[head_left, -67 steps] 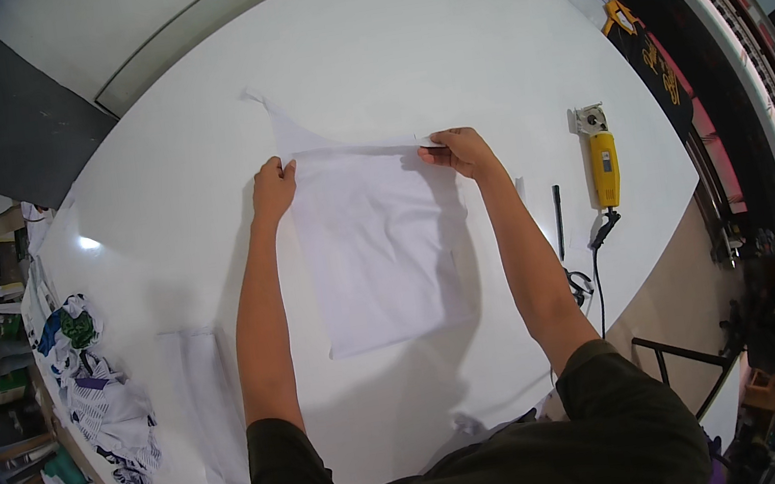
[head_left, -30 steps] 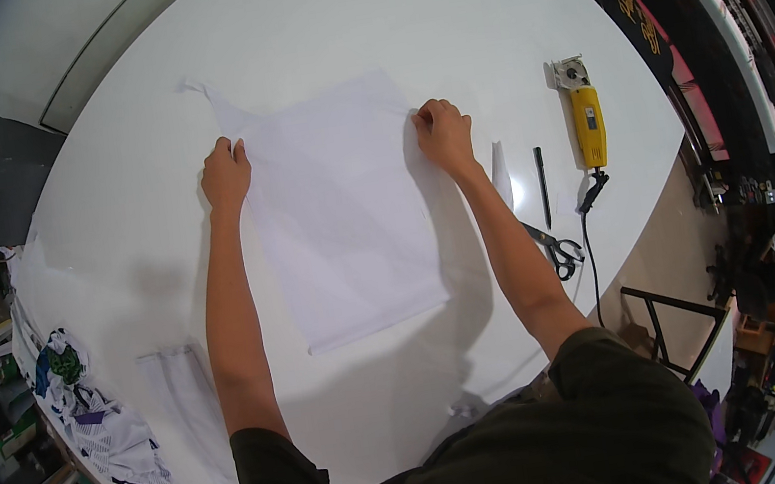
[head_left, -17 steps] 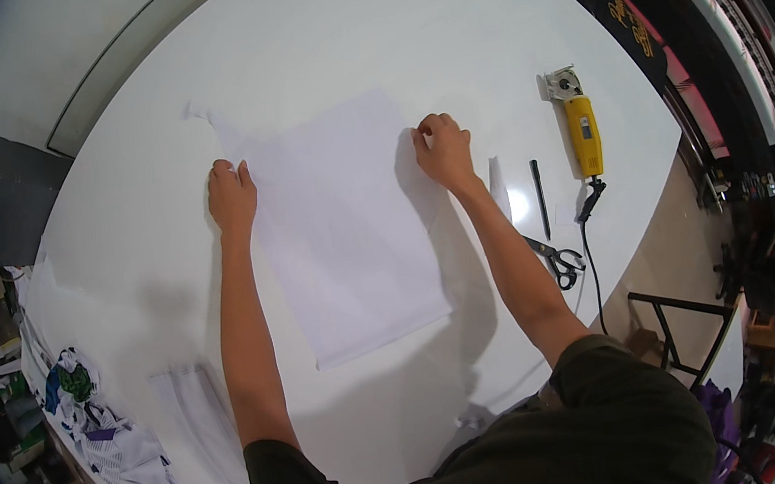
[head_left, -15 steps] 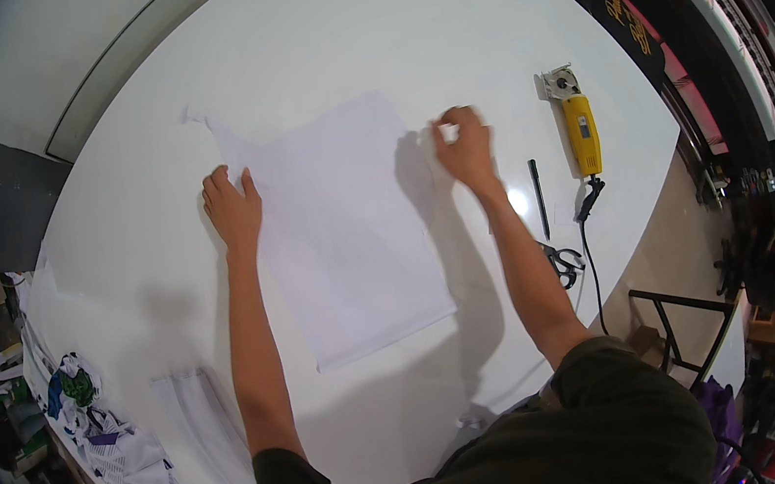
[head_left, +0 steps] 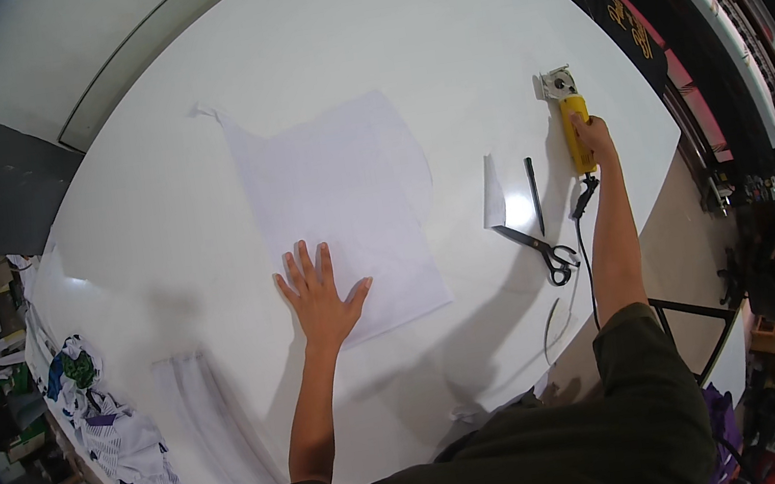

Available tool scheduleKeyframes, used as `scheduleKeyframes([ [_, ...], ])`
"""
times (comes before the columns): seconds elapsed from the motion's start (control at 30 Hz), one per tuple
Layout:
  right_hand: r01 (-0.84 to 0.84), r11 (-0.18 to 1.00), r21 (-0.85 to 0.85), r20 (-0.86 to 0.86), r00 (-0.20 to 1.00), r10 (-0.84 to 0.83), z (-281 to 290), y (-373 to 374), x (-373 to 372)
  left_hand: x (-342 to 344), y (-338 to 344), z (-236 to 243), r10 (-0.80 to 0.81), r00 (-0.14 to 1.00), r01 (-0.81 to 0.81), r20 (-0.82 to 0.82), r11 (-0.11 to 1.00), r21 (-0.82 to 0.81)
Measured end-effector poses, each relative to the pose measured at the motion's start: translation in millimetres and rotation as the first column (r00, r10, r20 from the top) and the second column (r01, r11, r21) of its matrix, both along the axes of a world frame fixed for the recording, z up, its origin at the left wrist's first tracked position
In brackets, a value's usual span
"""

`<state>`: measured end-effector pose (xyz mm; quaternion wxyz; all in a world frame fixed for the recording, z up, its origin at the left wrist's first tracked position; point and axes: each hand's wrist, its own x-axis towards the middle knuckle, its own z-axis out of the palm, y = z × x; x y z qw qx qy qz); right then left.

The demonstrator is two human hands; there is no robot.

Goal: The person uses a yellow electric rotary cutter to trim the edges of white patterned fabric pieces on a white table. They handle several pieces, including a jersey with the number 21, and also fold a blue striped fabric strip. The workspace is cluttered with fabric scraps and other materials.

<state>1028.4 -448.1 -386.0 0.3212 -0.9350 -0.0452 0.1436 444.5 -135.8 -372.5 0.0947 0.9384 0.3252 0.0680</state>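
A sheet of thin white fabric [head_left: 339, 179] lies flat at the middle of the white table, with a thin twisted tail at its far left corner. My left hand [head_left: 322, 301] presses on its near left part, palm down and fingers spread. At the right, my right hand [head_left: 594, 136] is wrapped round the yellow body of an electric rotary fabric cutter [head_left: 575, 112]. The cutter's metal foot and round blade point away from me, and its black cord runs back toward the table's edge. My palm and some fingers are hidden behind the grip.
Black-handled scissors [head_left: 548, 254], a black pen [head_left: 535, 196] and a small white piece [head_left: 493, 193] lie between fabric and cutter. Folded white fabric [head_left: 214, 420] rests at the near left, beside heaped printed cloth [head_left: 118, 438]. A large machine [head_left: 724, 26] stands beyond the right edge.
My right hand has gone from beside the fabric's right edge to the cutter and taken hold of it. My left hand has moved nearer and onto the fabric, fingers spreading.
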Motion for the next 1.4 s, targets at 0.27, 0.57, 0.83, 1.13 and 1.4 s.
scheduleKeyframes([
  [0.27,0.220,0.868,0.446,-0.433,0.901,-0.006,48.1,-0.1,-45.6,12.8,-25.7,4.9,-0.089,0.996,0.088,-0.031,0.996,-0.025],
  [0.57,0.248,0.602,0.759,-0.497,0.818,0.289,108.9,3.8,-283.1,2.8,-35.2,-6.6,-0.092,0.992,0.093,-0.091,0.996,0.006],
  [0.83,-0.533,0.839,-0.109,-0.053,0.846,0.530,102.2,11.7,-432.7,-5.3,-37.4,-20.5,-0.074,0.995,0.071,-0.073,0.996,-0.052],
  [1.13,-0.539,0.836,-0.102,-0.008,0.841,0.541,86.7,39.9,-451.3,-6.2,-38.1,-10.9,-0.070,0.993,0.062,-0.098,0.994,-0.086],
  [1.4,-0.544,0.832,-0.109,0.059,0.832,0.551,78.2,93.8,-425.0,-6.2,-35.4,-4.6,-0.068,0.995,0.059,-0.075,0.991,-0.121],
])
